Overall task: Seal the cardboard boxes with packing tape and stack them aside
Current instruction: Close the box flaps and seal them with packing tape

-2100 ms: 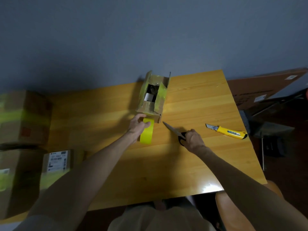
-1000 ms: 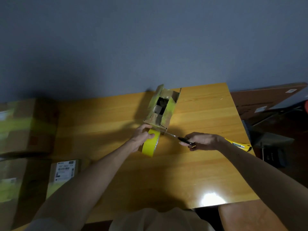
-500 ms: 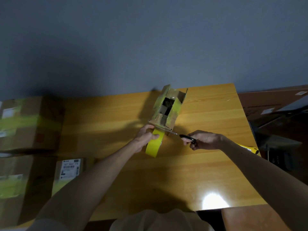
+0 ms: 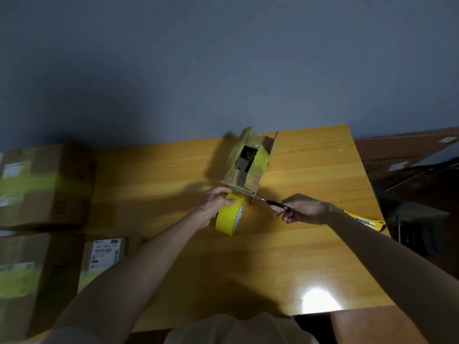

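A small cardboard box (image 4: 249, 165) with yellow tape on its flaps stands at the far middle of the wooden table (image 4: 310, 244), its top partly open. My left hand (image 4: 214, 204) grips a yellow tape roll (image 4: 229, 216) just below the box's near edge. My right hand (image 4: 304, 209) holds black-handled scissors (image 4: 269, 201), whose blades reach left along the box's near bottom edge, right above the roll.
Several taped cardboard boxes (image 4: 42, 187) sit stacked at the left, one with a white label (image 4: 105, 252). A yellow utility knife (image 4: 365, 220) lies on the table behind my right wrist. Dark furniture (image 4: 419, 194) stands off the table's right edge. A grey wall rises behind.
My right hand picked up the scissors and brought the blades to the box's near edge above the tape. My left hand stayed on the roll, tilting it.
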